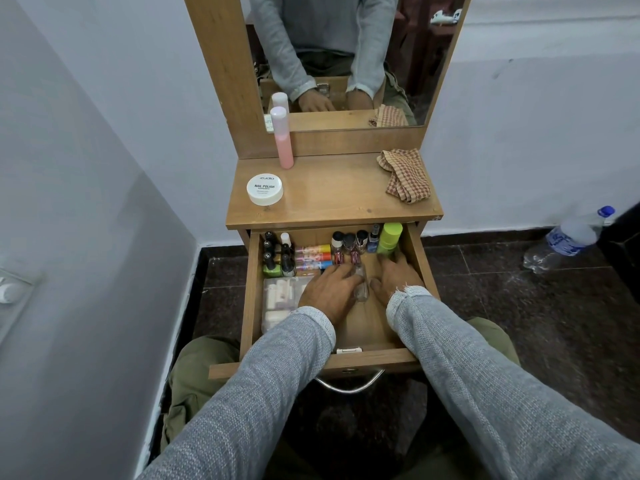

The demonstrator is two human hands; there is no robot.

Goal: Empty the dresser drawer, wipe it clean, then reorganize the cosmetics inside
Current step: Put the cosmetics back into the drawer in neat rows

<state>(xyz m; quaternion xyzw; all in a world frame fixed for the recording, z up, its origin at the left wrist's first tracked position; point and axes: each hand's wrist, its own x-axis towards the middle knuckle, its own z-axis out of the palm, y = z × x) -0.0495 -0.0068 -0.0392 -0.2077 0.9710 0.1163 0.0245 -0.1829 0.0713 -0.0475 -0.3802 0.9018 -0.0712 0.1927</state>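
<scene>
The dresser drawer (250, 306) is pulled open over my lap. Dark nail polish bottles (277, 259) stand at its back left, with coloured tubes (312, 257) lying beside them. Small capped bottles (349, 244) and a lime green bottle (390, 239) line the back right. A clear plastic box (281, 303) of pale items lies at the left. My left hand (327, 291) is inside the drawer and holds a clear glass bottle (361, 287) against its fingers. My right hand (394, 275) rests flat on the drawer floor, fingers straight, just below the green bottle.
On the dresser top (329, 199) are a white nail polish remover jar (265, 189), a tall pink bottle (284, 143) and a crumpled checked cloth (405, 174). A mirror (346, 46) rises behind. A plastic water bottle (568, 239) lies on the dark floor, right.
</scene>
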